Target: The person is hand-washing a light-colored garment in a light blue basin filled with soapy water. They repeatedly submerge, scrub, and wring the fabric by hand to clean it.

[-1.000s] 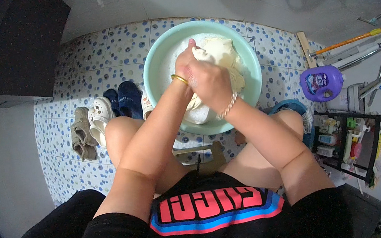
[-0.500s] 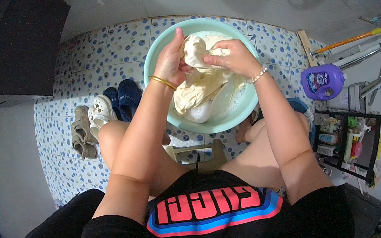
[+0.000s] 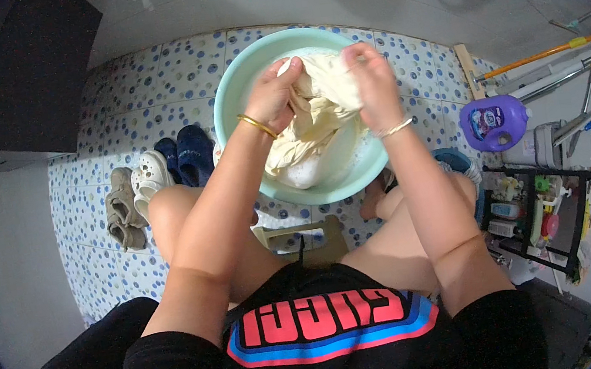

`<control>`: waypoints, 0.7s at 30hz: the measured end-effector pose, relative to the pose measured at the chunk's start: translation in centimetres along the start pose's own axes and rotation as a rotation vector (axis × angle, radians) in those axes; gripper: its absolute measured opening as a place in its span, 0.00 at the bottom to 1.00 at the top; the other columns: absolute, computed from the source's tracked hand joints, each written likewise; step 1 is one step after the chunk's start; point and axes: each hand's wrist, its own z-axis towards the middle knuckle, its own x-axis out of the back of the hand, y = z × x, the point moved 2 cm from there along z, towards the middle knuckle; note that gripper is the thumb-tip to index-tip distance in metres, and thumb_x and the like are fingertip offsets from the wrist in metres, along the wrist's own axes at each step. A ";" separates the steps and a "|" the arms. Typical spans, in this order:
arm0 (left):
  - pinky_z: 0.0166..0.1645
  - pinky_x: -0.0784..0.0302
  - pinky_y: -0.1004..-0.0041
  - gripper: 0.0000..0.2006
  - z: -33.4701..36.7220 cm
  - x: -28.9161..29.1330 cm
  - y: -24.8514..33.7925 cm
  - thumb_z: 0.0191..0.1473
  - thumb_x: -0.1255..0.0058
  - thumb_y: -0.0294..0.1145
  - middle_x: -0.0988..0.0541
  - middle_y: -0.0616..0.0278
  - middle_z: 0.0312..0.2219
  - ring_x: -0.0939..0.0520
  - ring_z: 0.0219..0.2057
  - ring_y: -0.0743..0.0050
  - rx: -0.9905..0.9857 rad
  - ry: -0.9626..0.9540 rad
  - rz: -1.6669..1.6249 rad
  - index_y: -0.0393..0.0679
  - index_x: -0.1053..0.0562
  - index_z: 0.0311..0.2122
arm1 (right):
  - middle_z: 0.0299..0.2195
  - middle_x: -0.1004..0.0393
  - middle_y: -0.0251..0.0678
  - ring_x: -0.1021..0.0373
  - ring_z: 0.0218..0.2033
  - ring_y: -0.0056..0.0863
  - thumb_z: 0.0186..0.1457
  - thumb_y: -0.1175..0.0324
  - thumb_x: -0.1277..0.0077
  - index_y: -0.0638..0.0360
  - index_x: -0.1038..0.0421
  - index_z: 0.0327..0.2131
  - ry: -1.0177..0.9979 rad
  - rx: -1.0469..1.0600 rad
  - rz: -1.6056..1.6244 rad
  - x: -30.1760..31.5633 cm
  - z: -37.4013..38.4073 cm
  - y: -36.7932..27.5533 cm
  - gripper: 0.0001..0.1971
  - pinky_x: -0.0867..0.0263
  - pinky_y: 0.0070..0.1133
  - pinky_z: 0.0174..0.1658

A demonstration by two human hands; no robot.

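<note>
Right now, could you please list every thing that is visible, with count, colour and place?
basin: one, light green, on the tiled floor ahead.
cloth: one, cream, wet, lifted over the basin.
shoes: several, beige, white and dark blue, left of the basin.
detergent bottle: one, purple, right of the basin.
rack: one, black, with small bottles, far right.
stool: one, pale, under the person.
left hand: one, gold bangle, gripping the cloth.
right hand: one, silver bracelet, gripping the cloth.
</note>
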 end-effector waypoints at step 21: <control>0.28 0.32 0.80 0.17 -1.1 -4.5 -2.1 0.48 0.55 0.46 0.28 0.62 0.24 0.29 0.23 0.80 0.148 -0.026 0.159 0.40 0.34 0.33 | 0.12 0.34 0.40 0.37 0.13 0.30 0.49 0.56 0.57 0.62 0.34 0.16 0.166 0.252 -0.978 0.7 0.9 -0.2 0.19 0.41 0.24 0.20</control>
